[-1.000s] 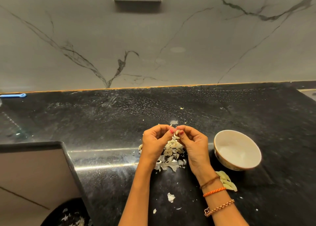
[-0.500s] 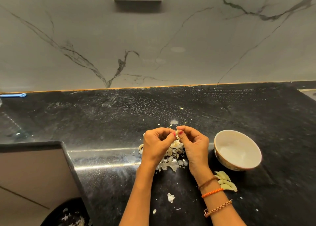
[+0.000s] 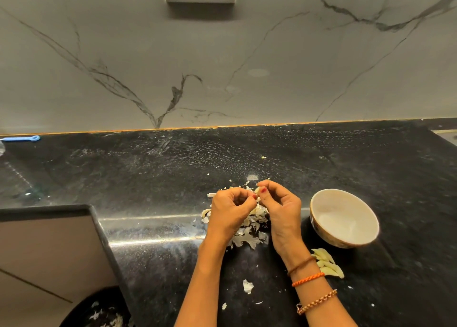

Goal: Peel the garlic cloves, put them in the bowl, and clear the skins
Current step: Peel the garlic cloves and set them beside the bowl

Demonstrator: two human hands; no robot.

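My left hand (image 3: 231, 211) and my right hand (image 3: 280, 208) meet above a heap of papery garlic skins (image 3: 249, 230) on the black counter. Both pinch one small pale garlic clove (image 3: 257, 190) between thumbs and fingertips; most of the clove is hidden by the fingers. A white bowl (image 3: 319, 218) with a brown outside stands just right of my right hand, tilted toward me, with nothing visible inside. Several peeled cloves (image 3: 327, 263) lie on the counter in front of the bowl, beside my right wrist.
Loose skin scraps (image 3: 248, 286) lie near the counter's front edge. A dark bin (image 3: 103, 312) holding skins sits below the counter at lower left, beside a grey cabinet panel (image 3: 49, 247). A blue tool (image 3: 21, 138) lies at the far left by the marble wall.
Both hands have stayed over the skin heap, working the same clove; the fingers have shifted slightly and my right thumb now sits higher on the clove.
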